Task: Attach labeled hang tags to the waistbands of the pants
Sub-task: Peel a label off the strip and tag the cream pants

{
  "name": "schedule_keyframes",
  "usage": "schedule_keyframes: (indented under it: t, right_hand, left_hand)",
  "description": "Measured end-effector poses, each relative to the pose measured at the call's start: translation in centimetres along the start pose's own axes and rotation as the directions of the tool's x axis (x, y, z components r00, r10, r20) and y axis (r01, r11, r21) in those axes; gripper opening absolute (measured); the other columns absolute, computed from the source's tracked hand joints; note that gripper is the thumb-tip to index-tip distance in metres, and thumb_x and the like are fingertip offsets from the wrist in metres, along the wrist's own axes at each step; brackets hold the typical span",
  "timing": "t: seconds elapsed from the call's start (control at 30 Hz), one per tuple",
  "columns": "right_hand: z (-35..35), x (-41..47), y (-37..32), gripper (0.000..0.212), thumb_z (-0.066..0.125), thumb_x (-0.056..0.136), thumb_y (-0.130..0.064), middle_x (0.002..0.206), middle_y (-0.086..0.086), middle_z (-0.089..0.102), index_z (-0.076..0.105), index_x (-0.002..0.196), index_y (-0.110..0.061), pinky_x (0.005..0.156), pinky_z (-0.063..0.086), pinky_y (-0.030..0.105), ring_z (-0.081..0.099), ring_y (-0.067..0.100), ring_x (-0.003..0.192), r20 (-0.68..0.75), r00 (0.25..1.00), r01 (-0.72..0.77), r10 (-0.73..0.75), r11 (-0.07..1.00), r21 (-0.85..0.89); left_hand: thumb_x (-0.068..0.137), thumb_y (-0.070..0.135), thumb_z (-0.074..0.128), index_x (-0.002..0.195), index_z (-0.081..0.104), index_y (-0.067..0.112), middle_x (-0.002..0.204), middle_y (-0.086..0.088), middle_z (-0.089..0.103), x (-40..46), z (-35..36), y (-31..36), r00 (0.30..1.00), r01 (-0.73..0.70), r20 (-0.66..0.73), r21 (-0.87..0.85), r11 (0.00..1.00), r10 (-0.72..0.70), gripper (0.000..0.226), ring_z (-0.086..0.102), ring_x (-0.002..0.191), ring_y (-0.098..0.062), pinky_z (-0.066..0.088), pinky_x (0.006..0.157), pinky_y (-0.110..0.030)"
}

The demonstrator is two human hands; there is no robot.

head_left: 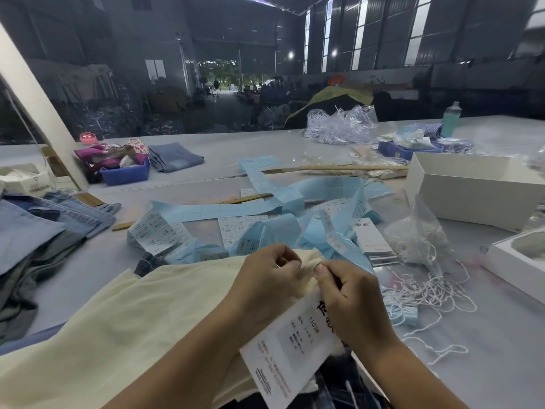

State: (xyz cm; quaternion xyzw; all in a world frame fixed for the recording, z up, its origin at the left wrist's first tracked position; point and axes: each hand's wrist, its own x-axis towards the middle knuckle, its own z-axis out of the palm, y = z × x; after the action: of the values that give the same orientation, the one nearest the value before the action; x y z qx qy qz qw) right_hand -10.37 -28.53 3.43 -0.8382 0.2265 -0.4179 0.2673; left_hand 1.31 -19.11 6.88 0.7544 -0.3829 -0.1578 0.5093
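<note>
Both hands pinch the cream pants [124, 314] at the waistband: left hand [265, 278] and right hand [351, 302] fingertips meeting above the white hang tag [292, 349].

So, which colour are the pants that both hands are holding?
Pale cream-yellow fabric pants, seen in the head view, the only one, pinched by the left hand and right hand.

Showing two bare forearms, entering from the lower edge, uncovered as far as visible. Wearing no sleeves, gloves, watch, bracelet or rings within view. Showing left hand [265, 278] and right hand [351, 302], both ungloved, with short, unpainted fingernails, one thumbnail facing the camera on the right. Showing nothing of the body beyond the forearms; clothing at the bottom edge too dark to tell.
</note>
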Motion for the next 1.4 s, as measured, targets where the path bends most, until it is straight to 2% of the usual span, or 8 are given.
schedule_keyframes:
  t: [0.27, 0.47, 0.63, 0.8, 0.93, 1.13, 1.27, 1.4]
  right_hand:
    - [0.1, -0.3, -0.7, 0.023, 0.04, 0.09, -0.025, 0.057, -0.003, 0.051, 0.047, 0.071, -0.015, 0.046, 0.033, 0.016, 0.05, 0.012, 0.055, -0.185, 0.972, -0.103, 0.142, 0.973, 0.207]
    - [-1.4, -0.1, -0.7, 0.033, 0.037, 0.083, -0.033, 0.056, -0.001, 0.046, 0.044, 0.065, -0.007, 0.045, 0.036, 0.017, 0.047, 0.004, 0.049, 0.136, 0.944, -0.328, 0.299, 0.89, 0.318]
    - [-3.8, 0.2, -0.2, 0.019, 0.061, 0.092, -0.015, 0.064, 0.008, 0.064, 0.055, 0.076, -0.006, 0.04, 0.034, 0.018, 0.047, 0.003, 0.04, 0.412, 0.807, -0.562, 0.424, 0.765, 0.314]
    - [-5.4, 0.3, -0.1, 0.006, 0.058, 0.089, 0.004, 0.056, 0.008, 0.055, 0.059, 0.085, 0.0, 0.036, 0.028, 0.021, 0.038, 0.01, 0.037, 0.438, 0.764, -0.629, 0.474, 0.698, 0.341]
    - [-5.7, 0.4, -0.4, 0.008, 0.059, 0.089, 0.006, 0.054, 0.008, 0.056, 0.061, 0.083, 0.001, 0.037, 0.032, 0.023, 0.04, 0.015, 0.039, 0.415, 0.809, -0.568, 0.417, 0.737, 0.366]
    - [-4.7, -0.4, -0.3, 0.015, 0.068, 0.084, -0.013, 0.069, -0.006, 0.064, 0.067, 0.085, -0.028, 0.056, 0.042, 0.015, 0.054, 0.001, 0.054, 0.361, 0.866, -0.336, 0.344, 0.938, -0.089]
    - [-4.3, -0.9, -0.4, 0.024, 0.067, 0.084, -0.02, 0.076, -0.011, 0.062, 0.071, 0.101, -0.036, 0.059, 0.042, 0.012, 0.057, -0.003, 0.065, 0.337, 0.911, -0.185, 0.236, 0.967, -0.176]
    - [-3.9, -1.2, -0.8, 0.015, 0.063, 0.089, -0.023, 0.086, -0.013, 0.058, 0.075, 0.098, -0.026, 0.074, 0.049, 0.029, 0.057, 0.005, 0.079, 0.365, 0.926, 0.008, 0.099, 0.96, -0.28]
  left_hand:
    - [0.093, 0.026, 0.059, 0.081, 0.065, 0.03, 0.077, 0.011, 0.068, -1.4, -0.1, 0.7, 0.997, -0.056, -0.047, 0.077, 0.995, 0.06, 0.015, 0.061, 0.07, -0.001, 0.048, 0.057, -0.018]
    - [0.094, 0.021, 0.057, 0.079, 0.061, 0.03, 0.075, 0.01, 0.067, -2.1, -0.5, 1.4, 0.984, -0.147, -0.08, 0.118, 0.982, 0.157, 0.018, 0.059, 0.072, -0.001, 0.047, 0.06, -0.022]
    - [0.094, 0.02, 0.055, 0.079, 0.06, 0.028, 0.074, 0.009, 0.068, -2.1, -1.0, 2.7, 0.977, -0.176, -0.108, 0.096, 0.98, 0.186, 0.018, 0.061, 0.069, -0.005, 0.049, 0.06, -0.031]
    - [0.093, 0.015, 0.054, 0.079, 0.06, 0.027, 0.073, 0.01, 0.069, -2.4, -1.3, 3.6, 0.973, -0.196, -0.124, 0.0, 0.981, 0.195, 0.019, 0.063, 0.065, -0.002, 0.049, 0.052, -0.017]
    - [0.093, 0.021, 0.056, 0.079, 0.061, 0.028, 0.076, 0.011, 0.068, -2.2, -1.4, 3.8, 0.982, -0.182, -0.031, 0.115, 0.977, 0.187, 0.016, 0.063, 0.067, -0.006, 0.052, 0.059, -0.027]
    - [0.094, 0.024, 0.056, 0.083, 0.064, 0.03, 0.085, 0.015, 0.066, -2.2, -1.3, 2.3, 0.988, -0.122, 0.13, 0.287, 0.95, 0.088, 0.014, 0.06, 0.076, 0.0, 0.044, 0.062, -0.015]
    - [0.092, 0.025, 0.058, 0.085, 0.066, 0.031, 0.087, 0.015, 0.067, -2.2, -1.3, 1.6, 0.987, -0.135, 0.133, 0.333, 0.933, 0.095, 0.013, 0.056, 0.076, 0.007, 0.037, 0.061, -0.008]
    - [0.092, 0.026, 0.057, 0.086, 0.066, 0.032, 0.088, 0.015, 0.067, -2.2, -1.0, 1.6, 0.984, -0.149, 0.144, 0.353, 0.924, 0.104, 0.013, 0.057, 0.076, 0.006, 0.038, 0.061, -0.007]
